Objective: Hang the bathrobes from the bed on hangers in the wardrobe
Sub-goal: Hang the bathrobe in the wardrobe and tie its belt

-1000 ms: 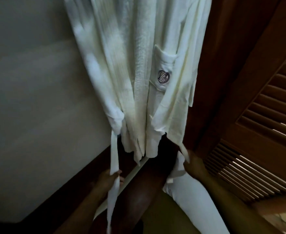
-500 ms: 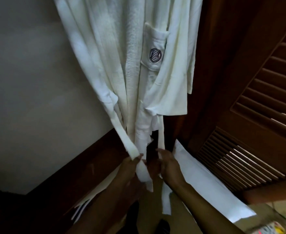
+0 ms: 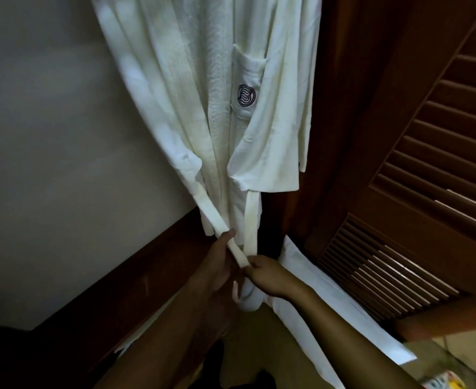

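A white bathrobe (image 3: 203, 108) hangs inside the wardrobe, its top cut off by the frame; a chest pocket carries a dark round logo (image 3: 246, 96). Its two belt ends (image 3: 250, 220) drop down and cross below the hem. My left hand (image 3: 217, 265) holds the left belt strip, which runs slanting over its fingers. My right hand (image 3: 270, 275) pinches the belt where the two strips meet. The hanger is out of view.
A pale wardrobe wall (image 3: 48, 164) is at the left with a dark wooden ledge (image 3: 135, 276) below it. A louvred wooden door (image 3: 427, 192) stands open at the right. A white folded cloth (image 3: 329, 310) lies on the wardrobe floor beneath the robe.
My hands came together from apart, each taking a belt end. The two strips are now crossed between my hands under the robe's hem.
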A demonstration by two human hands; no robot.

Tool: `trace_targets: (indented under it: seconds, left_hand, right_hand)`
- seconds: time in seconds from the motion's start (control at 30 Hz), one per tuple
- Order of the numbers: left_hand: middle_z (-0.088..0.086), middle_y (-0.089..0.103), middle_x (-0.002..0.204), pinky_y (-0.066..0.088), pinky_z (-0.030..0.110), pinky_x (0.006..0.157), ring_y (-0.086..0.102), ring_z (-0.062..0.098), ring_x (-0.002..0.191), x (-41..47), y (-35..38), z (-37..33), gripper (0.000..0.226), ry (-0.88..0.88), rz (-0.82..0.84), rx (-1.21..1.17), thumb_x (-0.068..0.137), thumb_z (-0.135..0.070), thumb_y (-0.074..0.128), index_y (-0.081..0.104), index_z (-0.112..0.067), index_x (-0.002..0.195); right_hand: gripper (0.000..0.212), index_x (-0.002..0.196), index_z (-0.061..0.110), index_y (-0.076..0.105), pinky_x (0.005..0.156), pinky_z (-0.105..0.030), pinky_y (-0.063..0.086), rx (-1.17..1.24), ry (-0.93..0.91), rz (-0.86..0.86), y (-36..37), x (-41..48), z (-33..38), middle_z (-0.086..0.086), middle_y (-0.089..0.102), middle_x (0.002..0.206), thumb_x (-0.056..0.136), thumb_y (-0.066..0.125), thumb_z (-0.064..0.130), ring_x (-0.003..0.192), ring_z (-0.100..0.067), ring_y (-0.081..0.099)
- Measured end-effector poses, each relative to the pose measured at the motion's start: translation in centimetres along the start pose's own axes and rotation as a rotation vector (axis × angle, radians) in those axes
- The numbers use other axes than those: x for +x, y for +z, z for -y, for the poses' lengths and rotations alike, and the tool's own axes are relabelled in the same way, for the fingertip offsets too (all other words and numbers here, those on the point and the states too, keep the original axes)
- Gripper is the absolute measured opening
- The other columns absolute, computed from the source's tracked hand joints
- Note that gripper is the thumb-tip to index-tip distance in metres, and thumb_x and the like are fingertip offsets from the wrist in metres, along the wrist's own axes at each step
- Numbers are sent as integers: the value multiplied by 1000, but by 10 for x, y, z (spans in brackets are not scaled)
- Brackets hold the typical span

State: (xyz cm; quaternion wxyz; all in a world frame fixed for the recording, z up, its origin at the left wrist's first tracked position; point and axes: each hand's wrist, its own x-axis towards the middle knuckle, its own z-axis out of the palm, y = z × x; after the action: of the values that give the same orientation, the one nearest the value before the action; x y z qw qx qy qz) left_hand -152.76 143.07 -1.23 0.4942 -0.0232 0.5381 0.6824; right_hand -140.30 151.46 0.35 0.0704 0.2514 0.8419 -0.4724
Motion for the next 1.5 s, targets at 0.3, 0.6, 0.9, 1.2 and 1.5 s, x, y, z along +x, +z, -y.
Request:
trace_targets:
  seconds: [0.3,0.6,0.9,1.2,1.5]
  left_hand:
    - [12,75,102,60,33,71,74,22,88,2,9,-15,26,-33,109,47,101,-19,55,65,-3,119]
    - [22,67,128,57,42,94,66,35,117,7,10,-16,41,-20,108,76,96,-16,65,60,2,132]
    - [29,60,135,45,48,109,59,39,126,12,-2,-24,69,12,114,124,88,-43,73,58,2,137]
    - [13,76,91,60,34,80,74,25,82,5,-19,-23,37,133,-72,317,96,-33,70,71,-4,117]
    - [-3,73,92,48,16,65,69,8,77,-1,-44,-3,13,51,-119,405,84,-27,77,65,-20,86]
  right_hand:
    - [18,116,14,56,58,-9,37,-83,-65,-192,-3,-9,-15,1,59,96,101,53,23,67,2,48]
    - [23,108,9,64,69,-10,35,-128,-82,-200,-6,-1,-21,-2,51,104,107,47,25,89,-16,49]
    - [26,92,21,60,56,-19,50,302,-13,-164,-31,-11,12,-7,69,63,109,42,30,53,-15,66]
    - [20,81,26,64,62,-20,37,-11,12,-234,-22,36,-14,12,60,76,100,59,23,68,-1,54]
    - [37,116,-5,67,92,-43,54,1403,286,73,-15,85,32,-23,70,117,93,42,8,105,-36,66]
